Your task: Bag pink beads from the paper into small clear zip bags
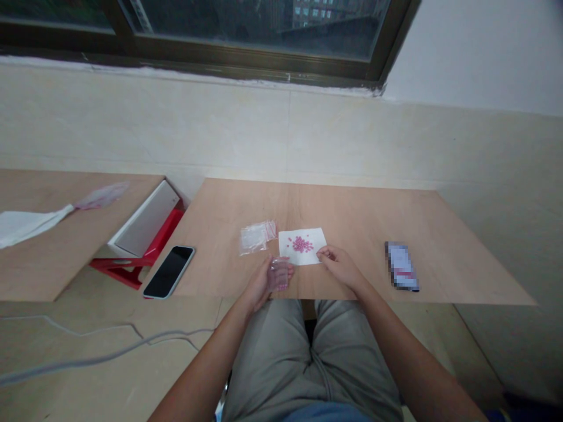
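Many small pink pieces (301,244) lie heaped on 1 white paper (317,234) upon the table (352,217). The left hand (263,282), half closed, holds 1 clear bag (278,274). The right hand (338,265) curls its fingers at the paper's right edge; whether they grip it, I cannot tell.

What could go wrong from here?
1. The small pink pieces lie loose on the white paper, with the right hand at its edge; a bump or tilt might scatter them.
2. The left hand holds a clear bag close to the table's front edge, so anything dropped there could fall to the floor.
3. The black-screened phone lies at the table's front left corner, where a stray arm might knock it off.
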`<state>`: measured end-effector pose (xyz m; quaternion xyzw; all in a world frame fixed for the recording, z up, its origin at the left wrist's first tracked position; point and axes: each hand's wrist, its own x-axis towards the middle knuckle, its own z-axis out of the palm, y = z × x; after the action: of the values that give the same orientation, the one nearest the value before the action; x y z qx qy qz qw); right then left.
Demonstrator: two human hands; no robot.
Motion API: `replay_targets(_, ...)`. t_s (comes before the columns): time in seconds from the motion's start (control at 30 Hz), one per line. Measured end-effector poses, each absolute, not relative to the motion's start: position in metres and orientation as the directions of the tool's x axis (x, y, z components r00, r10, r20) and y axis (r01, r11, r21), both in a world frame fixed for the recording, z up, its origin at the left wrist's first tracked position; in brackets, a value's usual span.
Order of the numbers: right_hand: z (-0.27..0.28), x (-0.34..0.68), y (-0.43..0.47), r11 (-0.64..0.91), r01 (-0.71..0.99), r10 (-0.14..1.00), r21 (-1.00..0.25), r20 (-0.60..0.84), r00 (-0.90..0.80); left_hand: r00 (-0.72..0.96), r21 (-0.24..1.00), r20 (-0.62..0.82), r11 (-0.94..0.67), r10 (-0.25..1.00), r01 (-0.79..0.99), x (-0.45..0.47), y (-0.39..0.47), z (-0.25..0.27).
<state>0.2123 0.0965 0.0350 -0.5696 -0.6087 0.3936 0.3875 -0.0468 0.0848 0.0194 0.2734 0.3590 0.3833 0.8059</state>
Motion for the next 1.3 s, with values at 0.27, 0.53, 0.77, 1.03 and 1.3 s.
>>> replay_targets(0.27, 0.037, 0.223, 0.054, -0.075, 0.257, 0.976, -0.963, -0.124, -0.177, 0.313, 0.813, -0.385, 0.48, 0.868, -0.33, -0.011, 0.07, 0.024)
replay_targets(0.53, 0.061, 0.206, 0.045, -0.049, -0.025, 0.943, -0.998, -0.038, -0.332, 0.418, 0.964, -0.213, 0.26, 0.883, -0.056, 0.015, 0.051, 0.055)
replay_targets(0.77, 0.061, 0.213, 0.043, -0.068, 0.048, 0.957, -0.997, -0.078, -0.278, 0.291, 0.99, -0.111, 0.08, 0.95, 0.117, 0.018, 0.035, 0.07)
replay_targets(1.03, 0.06, 0.209, 0.041, -0.063, 0.146, 0.946, -0.987, -0.106, -0.308, 0.132, 0.987, -0.112, 0.095, 0.985, 0.126, 0.005, 0.03, 0.054)
replay_targets(1.3, 0.055, 0.209, 0.041, -0.071, 0.233, 0.948, -0.97, -0.138, -0.285, 0.135, 0.983, -0.091, 0.067, 0.987, 0.169, -0.001, 0.033, 0.054)
